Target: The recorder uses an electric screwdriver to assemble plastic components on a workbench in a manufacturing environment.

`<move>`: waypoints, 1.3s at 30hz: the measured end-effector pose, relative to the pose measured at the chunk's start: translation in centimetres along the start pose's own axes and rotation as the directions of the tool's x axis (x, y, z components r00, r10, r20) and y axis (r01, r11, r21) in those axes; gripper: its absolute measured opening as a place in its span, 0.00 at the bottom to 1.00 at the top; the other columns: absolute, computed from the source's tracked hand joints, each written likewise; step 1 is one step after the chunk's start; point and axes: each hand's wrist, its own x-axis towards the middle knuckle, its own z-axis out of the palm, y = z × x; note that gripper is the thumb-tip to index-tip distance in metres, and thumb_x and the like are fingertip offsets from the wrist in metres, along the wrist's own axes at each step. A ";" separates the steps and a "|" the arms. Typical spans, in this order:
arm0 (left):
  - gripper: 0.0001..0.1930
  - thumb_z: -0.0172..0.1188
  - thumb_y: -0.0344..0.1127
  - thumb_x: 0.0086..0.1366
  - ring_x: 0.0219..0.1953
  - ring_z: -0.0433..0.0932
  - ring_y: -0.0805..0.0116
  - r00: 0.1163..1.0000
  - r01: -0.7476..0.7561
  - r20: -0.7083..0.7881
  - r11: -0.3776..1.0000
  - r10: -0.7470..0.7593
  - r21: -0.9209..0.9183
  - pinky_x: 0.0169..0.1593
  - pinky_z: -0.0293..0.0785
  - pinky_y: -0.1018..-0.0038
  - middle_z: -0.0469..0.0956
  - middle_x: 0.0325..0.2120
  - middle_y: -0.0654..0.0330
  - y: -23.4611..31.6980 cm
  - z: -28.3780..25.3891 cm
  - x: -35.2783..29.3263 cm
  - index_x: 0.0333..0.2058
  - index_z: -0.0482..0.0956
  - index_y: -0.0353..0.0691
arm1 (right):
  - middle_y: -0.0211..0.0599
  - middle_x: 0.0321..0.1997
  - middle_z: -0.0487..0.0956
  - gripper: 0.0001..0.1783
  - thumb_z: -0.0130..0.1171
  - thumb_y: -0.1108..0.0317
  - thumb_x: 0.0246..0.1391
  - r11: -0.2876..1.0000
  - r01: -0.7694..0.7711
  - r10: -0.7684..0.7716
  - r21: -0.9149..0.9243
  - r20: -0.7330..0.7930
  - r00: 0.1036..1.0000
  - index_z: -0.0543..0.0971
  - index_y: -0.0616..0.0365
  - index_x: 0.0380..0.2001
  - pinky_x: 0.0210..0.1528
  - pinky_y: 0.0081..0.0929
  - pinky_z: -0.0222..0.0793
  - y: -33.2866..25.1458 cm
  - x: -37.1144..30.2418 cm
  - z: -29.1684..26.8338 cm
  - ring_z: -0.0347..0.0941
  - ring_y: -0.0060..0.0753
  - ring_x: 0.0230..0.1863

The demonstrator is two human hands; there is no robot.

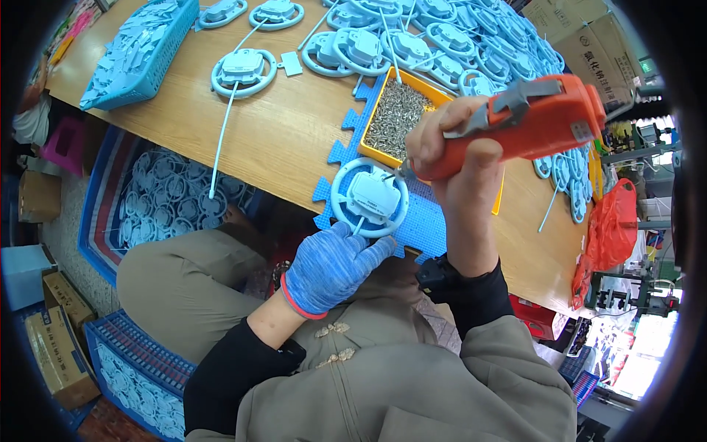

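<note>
My left hand (331, 265), in a blue knit glove with a red cuff, grips the near rim of a light blue plastic wheel-shaped part (375, 195). The part lies on a blue foam mat (425, 225) at the table's front edge, its boxy centre facing up. Wrapped round a red electric screwdriver (541, 121) is my bare right hand (464, 147). The tool slants down to the left, its bit at the upper right of the part's centre; whether it touches a screw cannot be made out. Just beyond lies a yellow tray (380, 155) of small metal screws (395, 110).
Many similar wheel-shaped parts (479, 40), some with thin rods, are piled at the back. A similar part (243, 72) and a blue basket (163, 70) of flat pieces stand left. Filled woven bags (99, 210) are on the floor. A red plastic bag (611, 228) hangs right.
</note>
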 end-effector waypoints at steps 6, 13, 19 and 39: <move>0.15 0.55 0.32 0.53 0.27 0.75 0.64 0.997 0.048 -0.059 0.998 -0.050 -0.028 0.23 0.71 0.72 0.75 0.25 0.63 0.3 -1.1 0.2 0.42 0.78 0.51 | 0.31 0.19 0.67 0.29 0.56 0.39 0.51 0.996 -0.083 0.086 -0.034 0.069 0.994 0.67 0.57 0.34 0.20 0.22 0.62 0.5 0.5 0.0 0.64 0.26 0.19; 0.16 0.54 0.33 0.56 0.22 0.74 0.67 0.999 0.005 0.037 0.991 -0.010 0.137 0.20 0.69 0.73 0.74 0.21 0.63 1.3 -4.6 -0.2 0.45 0.76 0.49 | 0.27 0.21 0.66 0.33 0.55 0.33 0.47 0.997 -0.016 0.014 0.081 0.020 1.000 0.70 0.55 0.34 0.25 0.24 0.60 -1.0 -0.4 -2.0 0.61 0.22 0.21; 0.12 0.62 0.34 0.50 0.18 0.69 0.75 0.985 0.048 -0.166 0.850 0.047 0.525 0.19 0.64 0.79 0.71 0.19 0.70 -0.9 -17.9 -3.1 0.36 0.78 0.49 | 0.23 0.21 0.64 0.36 0.58 0.31 0.42 0.973 0.063 -0.071 0.223 0.029 0.997 0.73 0.54 0.37 0.30 0.20 0.52 -4.5 0.7 -5.2 0.58 0.18 0.23; 0.31 0.60 0.41 0.53 0.56 0.66 0.48 -0.067 0.950 0.244 0.013 -0.968 0.311 0.57 0.64 0.59 0.66 0.55 0.46 -26.0 -11.1 -36.4 0.57 0.65 0.46 | 0.25 0.21 0.58 0.26 0.61 0.42 0.48 0.988 -0.128 0.098 -0.091 -0.283 0.954 0.66 0.52 0.32 0.32 0.23 0.57 -2.8 3.6 -10.0 0.57 0.19 0.25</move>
